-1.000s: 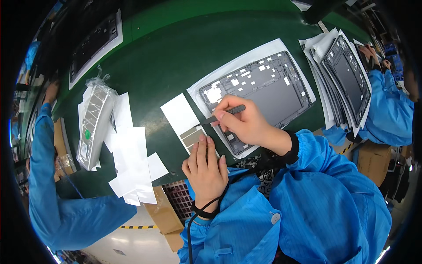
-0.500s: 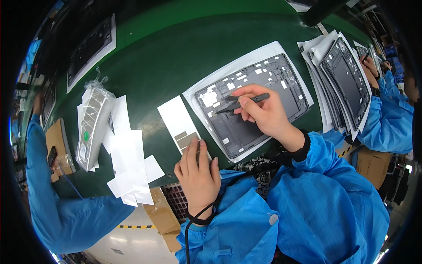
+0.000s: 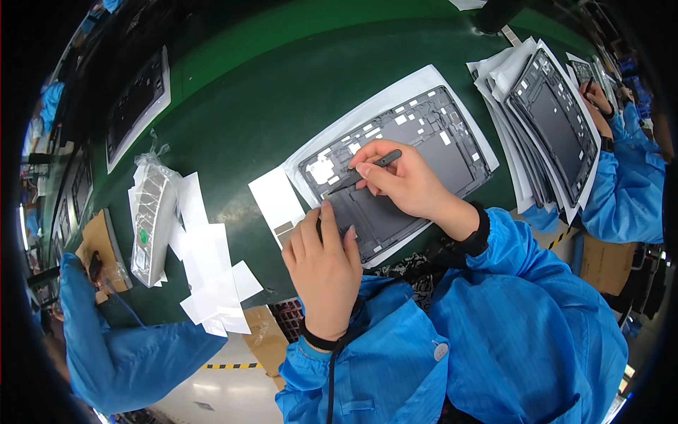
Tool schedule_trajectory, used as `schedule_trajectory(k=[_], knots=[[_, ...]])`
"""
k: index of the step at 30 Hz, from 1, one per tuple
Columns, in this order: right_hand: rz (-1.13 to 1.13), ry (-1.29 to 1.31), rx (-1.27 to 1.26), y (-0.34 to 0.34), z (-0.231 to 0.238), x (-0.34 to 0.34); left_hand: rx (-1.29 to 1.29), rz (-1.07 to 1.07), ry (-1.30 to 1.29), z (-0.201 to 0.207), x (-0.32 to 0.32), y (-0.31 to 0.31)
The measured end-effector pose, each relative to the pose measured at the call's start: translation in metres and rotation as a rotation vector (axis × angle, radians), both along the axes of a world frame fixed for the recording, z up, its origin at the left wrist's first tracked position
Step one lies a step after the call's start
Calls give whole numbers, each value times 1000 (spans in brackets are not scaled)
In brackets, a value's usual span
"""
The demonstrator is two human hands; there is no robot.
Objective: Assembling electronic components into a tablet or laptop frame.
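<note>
Fingers of the left hand, slightly spread, thumb apart, hiding parts of a white rectangular card with flat grey strips and of a dark-grey rectangular tablet shell; contact perhaps at the fingertips, hard to tell. Fingers of the right hand, clamped on a slim black pen-shaped tool, middle covered by the grip, thin tip beside the left fingertips. Beneath the right fingers, the shell, on a white sheet.
</note>
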State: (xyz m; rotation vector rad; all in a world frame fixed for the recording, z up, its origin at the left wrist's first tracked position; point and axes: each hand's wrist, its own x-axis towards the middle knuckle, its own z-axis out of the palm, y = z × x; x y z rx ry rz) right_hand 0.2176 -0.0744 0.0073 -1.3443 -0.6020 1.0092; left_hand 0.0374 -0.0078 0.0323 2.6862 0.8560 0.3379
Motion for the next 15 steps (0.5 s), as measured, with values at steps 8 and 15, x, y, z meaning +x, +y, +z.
schedule_trajectory(k=[8, 15], knots=[[3, 58, -53, -4, 8, 2, 260, -20, 130, -16, 17, -3], [-314, 87, 75, -25, 22, 6, 124, 20, 7, -18, 0, 0]])
